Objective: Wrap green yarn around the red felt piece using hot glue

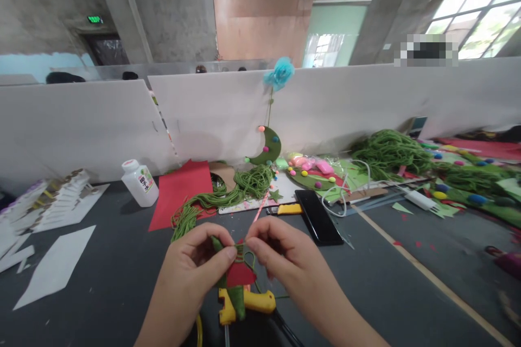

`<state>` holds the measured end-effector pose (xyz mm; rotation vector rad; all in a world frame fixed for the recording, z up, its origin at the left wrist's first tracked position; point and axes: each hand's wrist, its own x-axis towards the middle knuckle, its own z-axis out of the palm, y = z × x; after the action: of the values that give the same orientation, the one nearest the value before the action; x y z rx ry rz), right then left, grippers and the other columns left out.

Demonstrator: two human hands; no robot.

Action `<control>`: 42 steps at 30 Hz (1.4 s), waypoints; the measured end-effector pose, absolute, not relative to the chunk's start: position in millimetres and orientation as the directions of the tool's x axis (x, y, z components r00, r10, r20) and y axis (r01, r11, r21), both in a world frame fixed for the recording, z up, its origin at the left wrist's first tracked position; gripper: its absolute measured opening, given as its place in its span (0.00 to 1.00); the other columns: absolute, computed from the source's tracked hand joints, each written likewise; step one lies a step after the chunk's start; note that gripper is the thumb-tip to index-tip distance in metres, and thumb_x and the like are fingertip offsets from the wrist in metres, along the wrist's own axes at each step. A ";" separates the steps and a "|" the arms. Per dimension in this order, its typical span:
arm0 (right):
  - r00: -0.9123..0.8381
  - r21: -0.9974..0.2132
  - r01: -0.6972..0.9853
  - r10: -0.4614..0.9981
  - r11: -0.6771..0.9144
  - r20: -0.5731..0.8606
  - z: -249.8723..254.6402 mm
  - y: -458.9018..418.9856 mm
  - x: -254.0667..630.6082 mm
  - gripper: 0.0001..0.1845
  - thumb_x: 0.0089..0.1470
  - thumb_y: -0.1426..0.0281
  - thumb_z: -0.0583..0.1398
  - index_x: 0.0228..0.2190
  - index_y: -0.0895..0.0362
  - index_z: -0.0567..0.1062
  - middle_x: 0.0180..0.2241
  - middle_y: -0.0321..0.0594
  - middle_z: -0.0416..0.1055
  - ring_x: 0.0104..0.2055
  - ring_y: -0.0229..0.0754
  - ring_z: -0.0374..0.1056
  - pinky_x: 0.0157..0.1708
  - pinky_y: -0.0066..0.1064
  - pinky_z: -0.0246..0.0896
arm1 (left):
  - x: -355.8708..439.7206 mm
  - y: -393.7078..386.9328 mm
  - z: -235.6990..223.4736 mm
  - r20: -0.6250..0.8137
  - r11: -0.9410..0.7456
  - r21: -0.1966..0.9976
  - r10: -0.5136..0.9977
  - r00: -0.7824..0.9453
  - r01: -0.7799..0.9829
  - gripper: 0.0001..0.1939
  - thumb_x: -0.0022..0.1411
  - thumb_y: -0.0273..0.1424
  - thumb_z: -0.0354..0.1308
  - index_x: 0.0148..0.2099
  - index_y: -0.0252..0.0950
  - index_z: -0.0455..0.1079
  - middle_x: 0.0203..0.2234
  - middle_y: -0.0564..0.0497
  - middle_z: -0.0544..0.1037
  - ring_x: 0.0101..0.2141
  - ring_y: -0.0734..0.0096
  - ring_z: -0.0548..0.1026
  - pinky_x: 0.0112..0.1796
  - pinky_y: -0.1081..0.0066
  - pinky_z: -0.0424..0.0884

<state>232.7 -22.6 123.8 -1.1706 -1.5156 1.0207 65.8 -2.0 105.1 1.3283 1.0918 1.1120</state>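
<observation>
Low in the middle of the view, my left hand (199,263) pinches a small red and green craft piece (241,274) with green yarn wound across its upper part. Close beside it, my right hand (280,252) has thumb and forefinger pressed together on the green yarn (253,261), which loops down from the piece. Partly hidden below the piece lies a yellow hot glue gun (260,301) on the dark table. My fingertips cover the top of the craft piece, so its full shape cannot be made out.
A green yarn bundle (191,211) lies over red sheets (179,184) beyond my hands. Nearby are a white bottle (140,184), a yellow utility knife (288,209), a black phone (319,217) and a white charger (421,199). A white partition (334,103) stands behind a green crescent (271,149).
</observation>
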 end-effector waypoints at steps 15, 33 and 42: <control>-0.268 -0.991 -0.061 0.955 0.117 0.129 122.1 -17.8 241.2 0.06 0.48 0.70 0.63 0.33 0.55 0.77 0.16 0.25 0.55 0.18 0.31 0.51 0.18 0.23 0.49 | 72.8 -8.0 114.5 -0.196 0.367 0.836 0.894 0.402 -0.408 0.07 0.42 0.27 0.69 0.24 0.35 0.73 0.20 0.55 0.73 0.20 0.78 0.69 0.23 0.80 0.63; -0.036 -0.895 0.402 0.980 0.193 0.195 128.0 -24.6 243.0 0.07 0.50 0.71 0.56 0.24 0.57 0.74 0.17 0.30 0.60 0.19 0.34 0.55 0.20 0.25 0.49 | 80.1 -3.0 102.9 0.129 -0.115 0.990 0.967 0.219 -0.076 0.10 0.50 0.35 0.65 0.37 0.40 0.78 0.37 0.49 0.79 0.43 0.59 0.74 0.44 0.68 0.67; -0.013 -0.928 0.327 0.983 0.177 0.183 127.0 -27.0 238.8 0.07 0.50 0.69 0.56 0.32 0.56 0.72 0.17 0.26 0.55 0.19 0.34 0.53 0.20 0.25 0.48 | 93.7 -13.6 102.8 0.000 0.002 0.998 1.000 0.029 -0.069 0.02 0.47 0.31 0.66 0.25 0.39 0.77 0.22 0.55 0.76 0.25 0.73 0.70 0.29 0.76 0.66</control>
<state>238.8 -27.0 127.0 -1.3111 -1.5153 0.8814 93.7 -13.6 102.8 1.1710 1.1377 1.2193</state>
